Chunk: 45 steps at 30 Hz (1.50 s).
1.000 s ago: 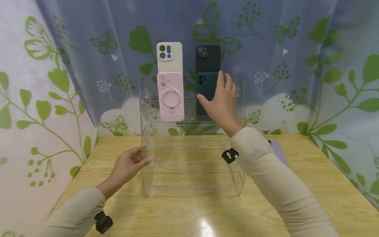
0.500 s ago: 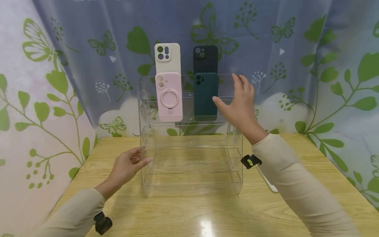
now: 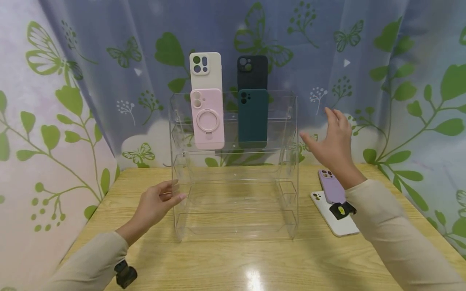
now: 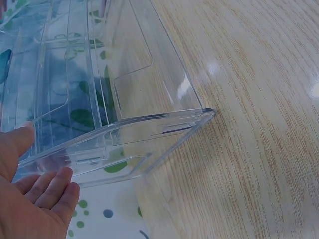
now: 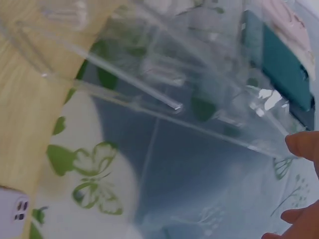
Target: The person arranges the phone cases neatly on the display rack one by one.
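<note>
A clear tiered display stand (image 3: 234, 216) stands on the table. My left hand (image 3: 154, 204) holds its left side panel, with the thumb on one face and the fingers on the other, as the left wrist view shows. A white phone case (image 3: 214, 81) and a black phone case (image 3: 258, 74) stand on the top tier. Below them, in front, stand a pink phone case (image 3: 209, 137) with a ring and a dark green phone case (image 3: 253, 121). To the right of the stand my right hand (image 3: 335, 143) hovers with spread fingers, holding nothing.
On the wooden table (image 3: 218, 266), right of the stand, a purple phone case (image 3: 330, 188) overlaps a second white phone case (image 3: 333, 220), partly under my right forearm. A patterned curtain (image 3: 313, 40) hangs behind and around the table.
My right hand has moved away from the green case, to the right and slightly down, uncovering the purple and white cases on the table. My left hand has stayed at the stand's side.
</note>
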Tool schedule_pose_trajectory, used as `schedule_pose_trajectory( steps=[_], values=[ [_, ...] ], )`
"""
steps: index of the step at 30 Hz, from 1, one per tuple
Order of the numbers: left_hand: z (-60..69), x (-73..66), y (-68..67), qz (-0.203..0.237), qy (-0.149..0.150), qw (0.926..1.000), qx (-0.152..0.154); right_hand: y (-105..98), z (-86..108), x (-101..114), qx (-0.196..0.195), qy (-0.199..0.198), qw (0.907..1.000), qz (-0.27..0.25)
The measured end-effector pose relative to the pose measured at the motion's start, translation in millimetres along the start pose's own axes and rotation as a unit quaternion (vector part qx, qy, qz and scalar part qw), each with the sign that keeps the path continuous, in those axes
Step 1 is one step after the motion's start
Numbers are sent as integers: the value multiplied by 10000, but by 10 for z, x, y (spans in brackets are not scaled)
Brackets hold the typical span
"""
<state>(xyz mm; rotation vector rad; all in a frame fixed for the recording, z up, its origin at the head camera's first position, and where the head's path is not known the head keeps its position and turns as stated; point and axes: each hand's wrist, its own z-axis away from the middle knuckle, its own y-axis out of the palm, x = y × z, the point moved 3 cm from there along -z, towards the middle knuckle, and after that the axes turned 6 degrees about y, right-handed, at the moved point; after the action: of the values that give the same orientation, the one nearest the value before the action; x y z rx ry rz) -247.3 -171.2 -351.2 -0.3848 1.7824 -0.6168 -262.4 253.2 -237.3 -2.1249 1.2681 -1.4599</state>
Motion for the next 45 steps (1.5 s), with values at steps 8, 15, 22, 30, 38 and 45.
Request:
schedule_pose_trajectory(
  steps=[8,15,22,30,38,45],
  values=[
    [-1,1,-12,-39,26,10000,-24,40,46,-469,129,390,9990,172],
    [8,-8,-7,22,3,10000,1,132,108,-833,330,570,9971,382],
    [10,-5,0,59,-18,10000,-9,305,161,-1276,607,730,9939,567],
    [9,-4,5,94,22,10000,14,477,250,-1641,1353,1345,9807,427],
    [4,-22,-3,-10,90,10000,-1,624,220,-1910,2048,1887,9597,379],
    [8,-41,-1,35,46,10000,-16,706,178,-2027,2383,2264,9439,311]
  ],
)
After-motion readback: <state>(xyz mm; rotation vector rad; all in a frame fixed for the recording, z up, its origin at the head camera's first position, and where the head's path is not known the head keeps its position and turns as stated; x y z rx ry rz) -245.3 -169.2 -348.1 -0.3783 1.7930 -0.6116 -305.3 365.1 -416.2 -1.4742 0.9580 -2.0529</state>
